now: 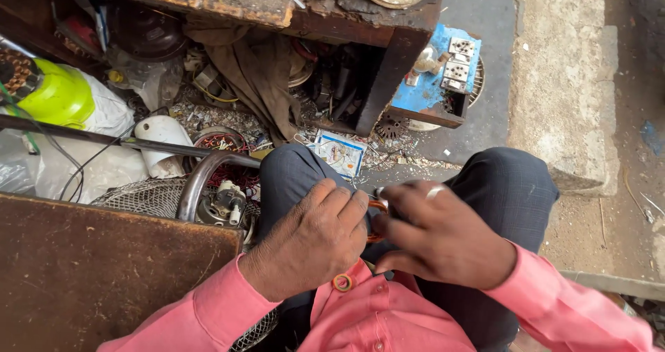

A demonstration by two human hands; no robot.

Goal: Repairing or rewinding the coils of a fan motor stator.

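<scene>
Both hands meet over your lap, closed around a small orange part.

Your left hand (312, 238) is curled, fingers folded onto the orange part (376, 206), which shows only as a sliver between the hands, above your dark trousers (509, 186). Your right hand (443, 238) pinches it from the other side; a pale ring sits on one finger. What the part is, you cannot tell. An orange washer (342, 282) lies on your pink shirt (377, 317). A wire fan guard (142, 196) sits left of your knee, a blue socket board (433, 82) ahead under the desk (277, 5).
</scene>
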